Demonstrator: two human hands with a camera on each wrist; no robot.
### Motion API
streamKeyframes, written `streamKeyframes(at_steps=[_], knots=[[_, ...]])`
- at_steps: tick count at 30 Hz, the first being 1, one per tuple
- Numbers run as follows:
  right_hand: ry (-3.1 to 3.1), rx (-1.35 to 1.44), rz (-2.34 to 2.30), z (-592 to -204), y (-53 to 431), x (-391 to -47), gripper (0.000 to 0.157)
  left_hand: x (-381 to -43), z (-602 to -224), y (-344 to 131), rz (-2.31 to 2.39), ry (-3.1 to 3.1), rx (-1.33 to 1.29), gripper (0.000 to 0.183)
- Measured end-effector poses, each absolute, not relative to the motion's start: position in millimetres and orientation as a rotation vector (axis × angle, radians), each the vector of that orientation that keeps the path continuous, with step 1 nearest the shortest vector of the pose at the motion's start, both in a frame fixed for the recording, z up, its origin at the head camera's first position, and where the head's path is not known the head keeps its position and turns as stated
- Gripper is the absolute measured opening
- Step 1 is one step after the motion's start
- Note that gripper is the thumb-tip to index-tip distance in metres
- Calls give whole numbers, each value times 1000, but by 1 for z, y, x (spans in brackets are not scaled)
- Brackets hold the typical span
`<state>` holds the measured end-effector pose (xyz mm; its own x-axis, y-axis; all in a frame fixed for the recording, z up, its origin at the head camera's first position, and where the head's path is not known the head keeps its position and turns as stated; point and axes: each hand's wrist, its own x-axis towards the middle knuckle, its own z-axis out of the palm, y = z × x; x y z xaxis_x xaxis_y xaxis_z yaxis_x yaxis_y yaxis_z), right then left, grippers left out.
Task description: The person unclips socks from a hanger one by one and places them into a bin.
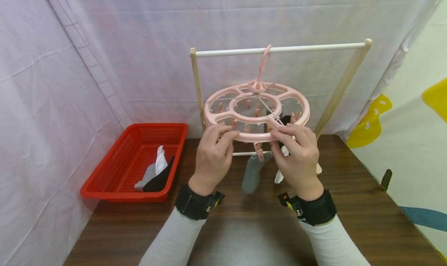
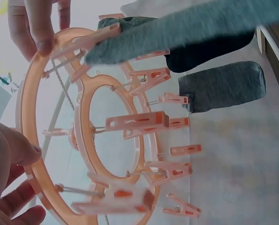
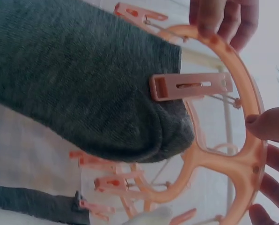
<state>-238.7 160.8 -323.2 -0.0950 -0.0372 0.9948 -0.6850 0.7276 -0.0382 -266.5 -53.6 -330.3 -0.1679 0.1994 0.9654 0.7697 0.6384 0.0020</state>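
Observation:
A round pink clip hanger [image 1: 252, 137] hangs by its hook [image 1: 264, 62] from a white rail. My left hand [image 1: 213, 155] pinches the front left of its rim between thumb and fingers. On the front right of the rim, my right hand [image 1: 299, 157] pinches it likewise. Between my hands a peg [image 3: 195, 86] clips a grey sock [image 3: 83, 84], which dangles below the ring. Farther back, dark socks [image 2: 223, 86] hang from other pegs, and a white sock [image 1: 279, 176] shows partly behind my right hand. Several pegs [image 2: 185, 149] hold nothing.
The rail [image 1: 314, 47] belongs to a wooden-legged stand [image 1: 343, 85] on the brown table [image 1: 363, 204]. To the left stands a red basket [image 1: 115, 159] with white, grey and black socks [image 1: 161, 178] inside. White cloth walls [image 1: 146, 64] rise behind and at the left.

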Motion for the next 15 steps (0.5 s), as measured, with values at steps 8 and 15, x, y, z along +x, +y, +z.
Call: streamKeyframes(at_steps=[8,15], knots=[[-1608,580,579,-325,153,-236,17,-268,-332,-50,-593,-1677,-800,24],[-1601,579,570,-325,151,-236,16,-267,-331,-50,-599,-1677,-793,23]])
